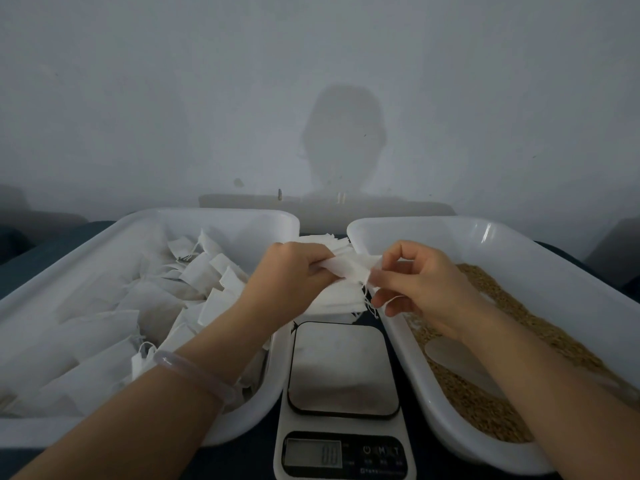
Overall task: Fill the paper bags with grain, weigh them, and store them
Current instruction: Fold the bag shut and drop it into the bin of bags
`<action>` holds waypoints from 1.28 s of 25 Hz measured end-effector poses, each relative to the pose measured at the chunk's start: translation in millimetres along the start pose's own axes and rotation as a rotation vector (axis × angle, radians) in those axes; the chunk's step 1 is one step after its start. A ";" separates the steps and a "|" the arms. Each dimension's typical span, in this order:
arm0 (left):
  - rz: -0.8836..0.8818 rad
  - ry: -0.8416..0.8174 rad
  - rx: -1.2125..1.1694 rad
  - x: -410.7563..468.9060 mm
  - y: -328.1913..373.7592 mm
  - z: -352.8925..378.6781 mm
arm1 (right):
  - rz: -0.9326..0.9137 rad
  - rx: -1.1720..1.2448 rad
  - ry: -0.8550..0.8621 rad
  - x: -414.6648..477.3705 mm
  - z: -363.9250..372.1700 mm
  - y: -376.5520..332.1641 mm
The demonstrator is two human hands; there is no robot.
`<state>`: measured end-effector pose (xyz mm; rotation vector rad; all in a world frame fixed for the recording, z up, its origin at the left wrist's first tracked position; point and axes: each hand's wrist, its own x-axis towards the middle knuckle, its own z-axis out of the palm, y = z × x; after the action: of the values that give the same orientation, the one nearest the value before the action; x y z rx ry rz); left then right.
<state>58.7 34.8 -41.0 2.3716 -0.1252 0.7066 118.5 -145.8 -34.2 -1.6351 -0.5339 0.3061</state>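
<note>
Above the scale (343, 368), between the bag tray (86, 237) and the grain tray (519, 258), the left hand (294, 275) grips a white paper bag (349, 268) while the right hand (426, 282) pinches its far edge with curled fingers.

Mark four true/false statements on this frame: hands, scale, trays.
1. The left hand and right hand both pinch one paper bag. True.
2. A bag rests on the kitchen scale. False: the kitchen scale platform is bare.
3. The grain lies in the left tray. False: it is in the right tray; the left tray holds bags.
4. A scoop lies on the grain. True.
</note>
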 end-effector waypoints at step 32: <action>0.286 0.010 0.421 -0.5 7.1 3.4 | -0.157 -0.534 0.185 -5.6 -4.5 -2.4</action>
<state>58.0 27.1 -39.5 2.7832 -0.3464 0.9557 115.6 -152.4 -31.8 -2.0943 -0.6325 -0.1194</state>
